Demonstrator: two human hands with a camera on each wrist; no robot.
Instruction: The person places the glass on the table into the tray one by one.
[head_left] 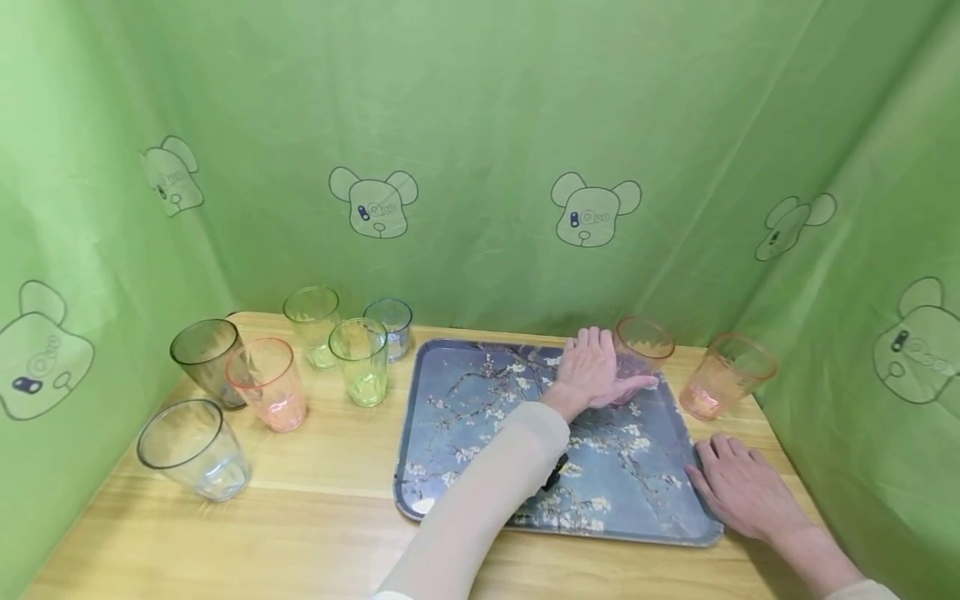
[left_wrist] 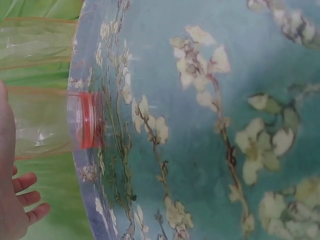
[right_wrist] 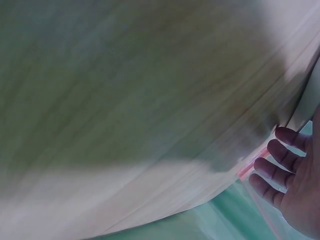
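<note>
A pink-tinted glass stands upright on the far right part of a blue flower-patterned tray. My left hand is just beside this glass, its fingers straight and its thumb stretched out across the near side. In the left wrist view the fingers are spread apart next to the glass, not curled round it; whether the thumb touches it cannot be told. My right hand lies palm down by the tray's right edge, fingers extended. Beyond it, on the table, stands another pink glass.
Left of the tray on the wooden table stand several glasses: grey, pink, dark-rimmed clear, olive-green, bright green and blue. A green curtain encloses the back and sides.
</note>
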